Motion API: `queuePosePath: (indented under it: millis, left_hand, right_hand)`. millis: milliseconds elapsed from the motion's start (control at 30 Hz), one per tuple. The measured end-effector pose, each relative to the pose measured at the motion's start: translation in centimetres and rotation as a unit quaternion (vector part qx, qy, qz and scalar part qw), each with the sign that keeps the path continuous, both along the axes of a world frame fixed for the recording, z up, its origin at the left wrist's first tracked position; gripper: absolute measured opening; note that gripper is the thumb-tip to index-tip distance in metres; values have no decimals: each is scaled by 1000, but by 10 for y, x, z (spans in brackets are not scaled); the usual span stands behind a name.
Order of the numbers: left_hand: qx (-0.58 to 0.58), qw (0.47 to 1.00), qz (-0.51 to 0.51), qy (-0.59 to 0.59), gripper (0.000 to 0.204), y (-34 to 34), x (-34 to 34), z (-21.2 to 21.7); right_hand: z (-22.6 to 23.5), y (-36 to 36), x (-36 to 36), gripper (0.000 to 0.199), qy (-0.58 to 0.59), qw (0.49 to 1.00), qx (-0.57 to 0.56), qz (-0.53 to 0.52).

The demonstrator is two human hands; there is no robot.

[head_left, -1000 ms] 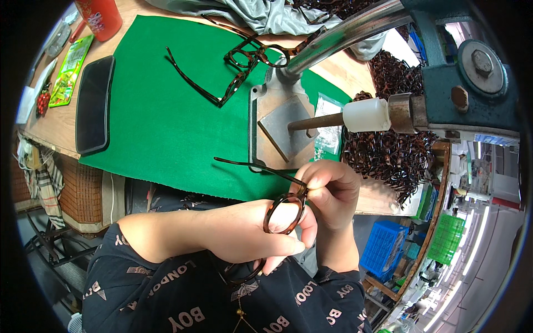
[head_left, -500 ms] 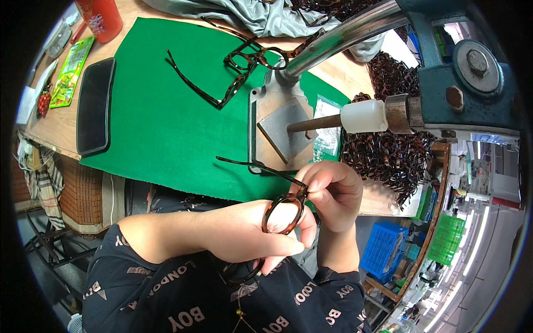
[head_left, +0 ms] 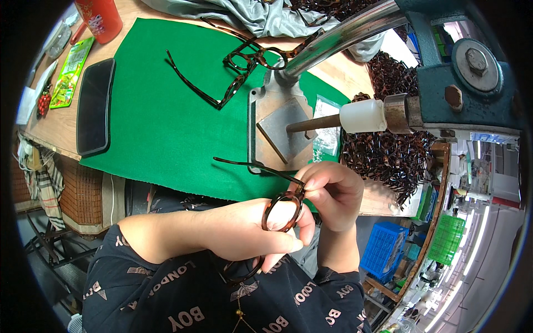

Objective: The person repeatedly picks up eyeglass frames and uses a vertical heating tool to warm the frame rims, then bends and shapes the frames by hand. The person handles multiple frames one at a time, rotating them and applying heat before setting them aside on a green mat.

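A brown tortoiseshell glasses frame (head_left: 267, 212) is held between my hands, close in front of my body. My left hand (head_left: 261, 230) is closed round its middle, one rim above the fingers and the other below. With thumb and forefinger, my right hand (head_left: 335, 194) pinches the upper corner, where a temple arm (head_left: 252, 165) joins and stretches left over the mat's near edge. Whether a small part sits in that pinch, I cannot make out. Beyond the hands stands a bench press with a metal base (head_left: 255, 133), a slanted plate and a rod with a white collar (head_left: 362, 116).
More tortoiseshell glasses (head_left: 237, 83) lie on the green mat (head_left: 166, 127) behind the press. A phone (head_left: 95, 105), a green packet (head_left: 72, 72) and a red cup (head_left: 101, 21) are at the left. Frame parts are heaped (head_left: 383, 155) at the right, by a small clear bag (head_left: 327, 125).
The glasses and their temple arm have shifted very slightly to the left. Both hands keep the same grip.
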State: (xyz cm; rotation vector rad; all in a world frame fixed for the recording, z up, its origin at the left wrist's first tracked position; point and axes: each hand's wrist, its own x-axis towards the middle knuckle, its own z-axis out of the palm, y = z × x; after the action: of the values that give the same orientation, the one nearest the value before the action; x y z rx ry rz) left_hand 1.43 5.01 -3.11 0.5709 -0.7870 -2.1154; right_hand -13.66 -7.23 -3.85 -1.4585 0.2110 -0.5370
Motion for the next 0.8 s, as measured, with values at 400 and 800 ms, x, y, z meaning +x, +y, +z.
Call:
queuePosePath:
  millis: [400, 800]
  left_hand:
    - [6, 1000, 0, 4, 17, 0, -1, 2]
    - [4, 1000, -10, 9, 17, -1, 0, 0]
  right_hand:
    - [14, 7, 1, 16, 64, 992, 107, -18]
    - [30, 6, 6, 12, 135, 990, 31, -25]
